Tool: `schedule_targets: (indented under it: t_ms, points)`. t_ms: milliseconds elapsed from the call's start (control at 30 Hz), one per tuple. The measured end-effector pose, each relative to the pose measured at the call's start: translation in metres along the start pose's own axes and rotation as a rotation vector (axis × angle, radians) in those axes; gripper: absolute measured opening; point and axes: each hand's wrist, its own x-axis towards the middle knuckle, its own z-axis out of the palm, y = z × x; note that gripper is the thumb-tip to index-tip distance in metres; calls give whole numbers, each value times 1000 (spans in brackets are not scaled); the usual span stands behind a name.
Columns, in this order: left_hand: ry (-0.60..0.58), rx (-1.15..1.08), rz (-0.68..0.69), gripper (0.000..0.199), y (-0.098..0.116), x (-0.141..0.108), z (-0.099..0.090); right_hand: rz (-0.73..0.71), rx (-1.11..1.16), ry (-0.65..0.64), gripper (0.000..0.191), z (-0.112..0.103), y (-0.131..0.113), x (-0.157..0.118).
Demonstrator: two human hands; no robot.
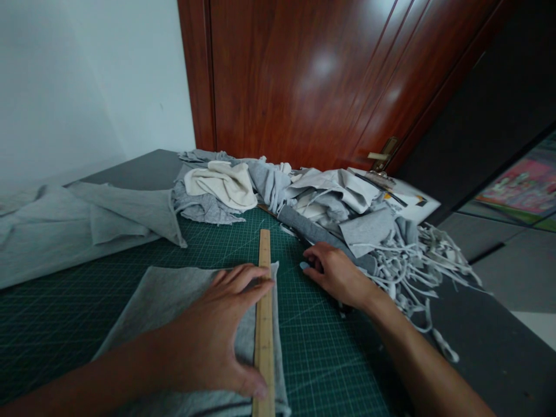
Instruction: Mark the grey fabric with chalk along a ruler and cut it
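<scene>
In the lower middle I have the left hand (212, 330) spread wide, its grip loose, fingertips and thumb pressing a flat wooden ruler (263, 324) along the right edge of soft grey knit fabric (174, 289). Right of centre, the right hand (336, 272) curls low over the gridded green cutting mat (330, 359); I can't tell what its grip holds. Beyond, crumpled cream cloth (221, 185) and, farther right, stringy pale strips (408, 272) lie heaped.

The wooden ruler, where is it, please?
In the head view's lower middle, the wooden ruler lies on the gray fabric near its right edge, under the left hand.
</scene>
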Motion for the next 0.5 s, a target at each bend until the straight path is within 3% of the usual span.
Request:
schedule_targets:
  t_ms: [133,333,500]
  points:
    - [-1,-17,-5,123,3,1,-2,18,-29,-14,10,-1,0,1]
    - [-58,12,-44,124,10,2,-8,41,-30,-25,11,0,-2,1]
    - [-33,3,-32,120,11,2,-7,72,-20,-6,13,3,-4,2]
